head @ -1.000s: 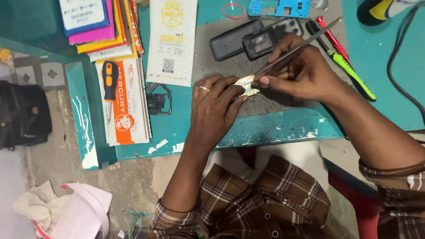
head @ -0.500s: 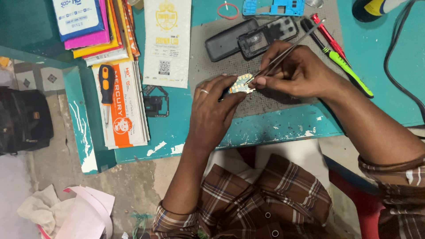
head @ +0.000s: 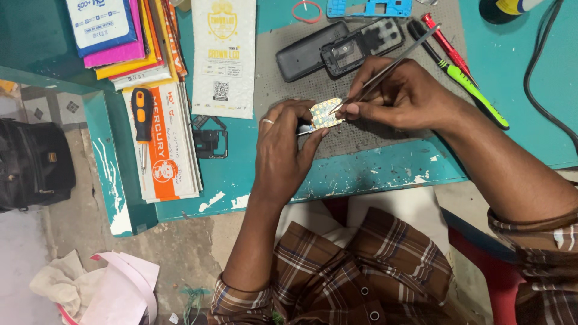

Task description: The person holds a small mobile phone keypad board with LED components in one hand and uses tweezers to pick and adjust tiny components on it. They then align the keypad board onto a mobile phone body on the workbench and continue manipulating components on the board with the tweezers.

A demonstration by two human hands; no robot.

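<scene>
From the head camera, the left hand (head: 283,147) sits at the centre of the frame, fingers pinched around a small board (head: 326,114) studded with pale round pads. It holds the board just above the grey mat (head: 289,90), face up and tilted toward the right hand, so the pads are open to the tool. A ring shows on one finger.

The right hand (head: 403,96), just right of centre, is closed on thin metal tweezers (head: 385,71), held like a pen. Their tips touch the board's right edge, while the long shaft runs up toward the upper right. The grip sits low on the shaft, probably for fine control.

Above the hands on the mat lie a dark phone shell (head: 304,57) and an opened phone body (head: 361,47), side by side and within reach. Right of them lie a red tool (head: 445,45) and a green-handled screwdriver (head: 475,90). A blue frame (head: 368,8) and a red rubber band (head: 307,11) lie at the top edge.

The surface (head: 385,171) is a teal bench with chipped paint along its front edge. At the upper left are stacked coloured packets (head: 120,36), with an orange-handled screwdriver (head: 142,114) lying on a lower pack. A black cable (head: 542,90) curves at the far right.

Below is a bare concrete floor (head: 78,198), with a black bag (head: 33,162) at the left and crumpled cloth (head: 66,286) at the lower left.
</scene>
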